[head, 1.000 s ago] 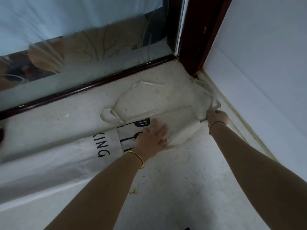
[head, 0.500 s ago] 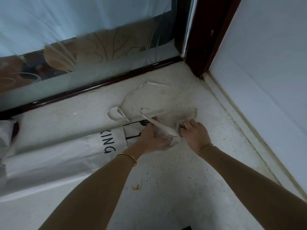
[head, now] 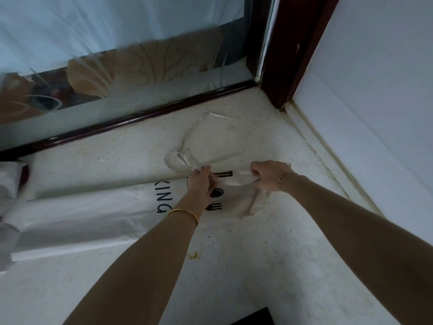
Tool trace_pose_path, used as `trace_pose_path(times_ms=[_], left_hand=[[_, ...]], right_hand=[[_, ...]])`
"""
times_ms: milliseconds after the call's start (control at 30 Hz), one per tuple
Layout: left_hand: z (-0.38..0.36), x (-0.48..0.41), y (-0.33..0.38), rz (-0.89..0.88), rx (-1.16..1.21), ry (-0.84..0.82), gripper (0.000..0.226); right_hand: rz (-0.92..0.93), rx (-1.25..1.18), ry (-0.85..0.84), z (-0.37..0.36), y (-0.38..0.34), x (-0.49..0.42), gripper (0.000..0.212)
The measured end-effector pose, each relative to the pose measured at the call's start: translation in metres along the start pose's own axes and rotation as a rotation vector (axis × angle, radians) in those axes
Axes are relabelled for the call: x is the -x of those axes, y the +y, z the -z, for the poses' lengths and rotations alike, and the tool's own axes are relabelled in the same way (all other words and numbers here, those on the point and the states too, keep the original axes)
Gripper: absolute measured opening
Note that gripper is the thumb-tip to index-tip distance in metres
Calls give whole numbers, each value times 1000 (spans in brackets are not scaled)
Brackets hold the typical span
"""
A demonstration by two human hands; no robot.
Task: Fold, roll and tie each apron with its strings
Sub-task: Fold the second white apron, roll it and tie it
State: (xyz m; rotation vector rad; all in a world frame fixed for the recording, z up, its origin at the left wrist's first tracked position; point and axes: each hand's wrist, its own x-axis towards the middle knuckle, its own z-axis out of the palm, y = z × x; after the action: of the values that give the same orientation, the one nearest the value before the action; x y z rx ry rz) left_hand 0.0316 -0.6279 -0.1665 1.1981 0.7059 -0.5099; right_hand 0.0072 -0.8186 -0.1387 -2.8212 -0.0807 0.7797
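Observation:
A cream apron [head: 98,209] with black print "KING" and utensil shapes lies folded lengthwise on the pale speckled floor. My left hand [head: 200,184] pinches a strap at the apron's upper edge, beside the strap loop [head: 180,159] that trails toward the window. My right hand [head: 269,175] grips another strap [head: 234,181], which stretches between both hands and hangs down over the apron's right end.
A dark wooden window frame [head: 140,114] with patterned glass runs along the back. A dark post [head: 293,55] and a white wall [head: 375,102] close the corner on the right. More white cloth [head: 9,184] lies at the far left. A dark object [head: 255,317] sits at the bottom edge.
My right hand pulled back from the corner to the apron's right end and took up a strap. My left hand lifted off the cloth and now pinches the strap.

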Motion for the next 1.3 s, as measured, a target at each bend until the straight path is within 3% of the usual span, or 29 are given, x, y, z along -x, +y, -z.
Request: trace_pose_path(times_ms=[100, 300, 400, 567, 700, 767, 833, 967, 1100, 1200, 1300], left_hand=[[11, -2, -7, 27, -78, 20, 7], [23, 4, -22, 5, -252, -83, 12], [18, 9, -26, -62, -317, -92, 19], [23, 16, -38, -139, -438, -51, 26], [23, 21, -39, -178, -473, -46, 22], [24, 23, -35, -204, -491, -56, 24], [28, 28, -31, -223, -471, -18, 25], [43, 35, -27, -312, -433, 58, 33], [57, 38, -32, -320, -449, 101, 35], [59, 39, -37, -393, -821, 139, 18], [57, 40, -41, -433, -1027, 111, 19]], right_hand=[[-58, -92, -122, 7, 5, -7, 11], [-188, -313, -288, 18, 16, -10, 15], [-189, -262, -437, 21, 16, -5, 17], [-256, -238, -591, 18, 12, 4, 60], [-211, 123, -622, 9, 10, 8, 51], [-187, 299, -543, 1, 8, 11, 31], [-187, 395, -359, -8, 5, 14, 18], [-241, 454, -57, -19, 5, 19, 26], [-249, 469, -83, -20, 7, 21, 28], [-211, 434, -135, -12, -9, 25, 43], [30, 275, -30, -23, -49, 22, 52]])
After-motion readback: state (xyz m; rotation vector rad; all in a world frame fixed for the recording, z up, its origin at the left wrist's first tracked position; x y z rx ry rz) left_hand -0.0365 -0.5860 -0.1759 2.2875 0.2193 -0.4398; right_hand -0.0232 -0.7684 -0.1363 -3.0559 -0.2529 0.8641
